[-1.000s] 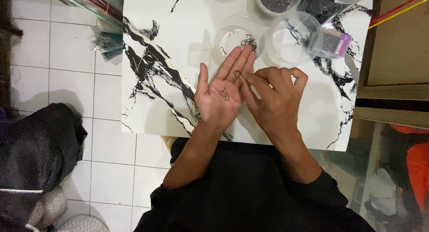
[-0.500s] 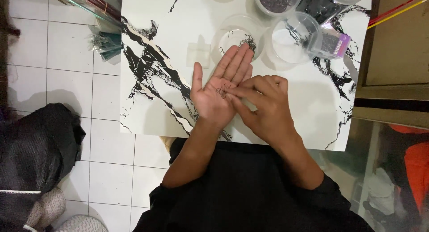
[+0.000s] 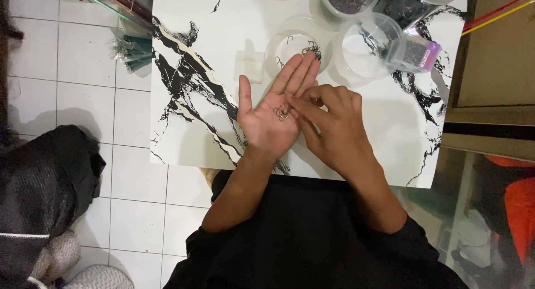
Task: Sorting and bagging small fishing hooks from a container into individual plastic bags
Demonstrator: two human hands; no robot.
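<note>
Small dark wire rings: loose heap at frame centre, cupped on flat, fully open left hand serving as tray. Right hand, fingertips pinched together, picks among them. Clear round plastic tub just beyond fingers, more rings inside.

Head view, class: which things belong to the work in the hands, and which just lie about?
In use: left hand, palm up; small dark rings on it; right hand picking at them; clear cup holding more rings.

Lying about: dark cloth; purple-edged packet; bundle of sticks.
</note>
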